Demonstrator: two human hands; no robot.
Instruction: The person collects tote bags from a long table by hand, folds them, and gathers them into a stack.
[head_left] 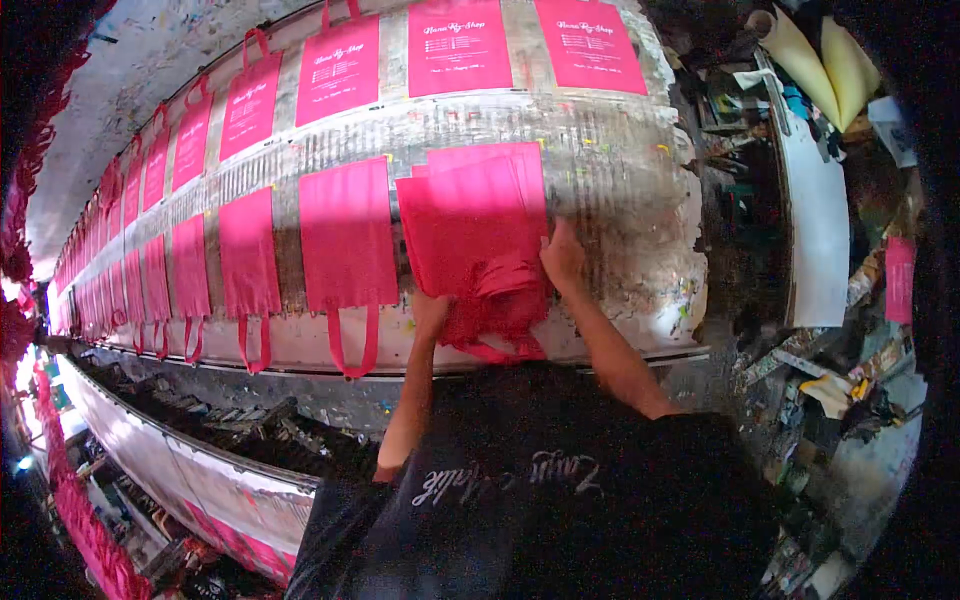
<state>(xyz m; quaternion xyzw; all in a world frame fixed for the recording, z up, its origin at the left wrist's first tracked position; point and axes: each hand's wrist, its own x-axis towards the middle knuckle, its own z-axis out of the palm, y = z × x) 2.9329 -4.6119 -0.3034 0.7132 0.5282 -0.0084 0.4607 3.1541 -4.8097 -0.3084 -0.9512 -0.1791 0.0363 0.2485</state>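
A loose stack of pink tote bags (470, 215) lies on the long table in front of me, its sheets slightly fanned and its lower part crumpled, with handles toward my body. My left hand (430, 312) grips the stack's lower left edge, its fingers partly hidden by the fabric. On the opposite side, my right hand (563, 257) is closed at the right edge of the bags. Just left of the stack, a single plain pink tote bag (348, 235) lies flat, its handle hanging over the table's near edge.
Along the stained table (625, 220), two rows of pink bags run far to the left. Those in the back row, such as the printed bag (460, 45), carry white lettering. A white board (815, 220) and clutter stand at right. Another long table (190, 450) is at lower left.
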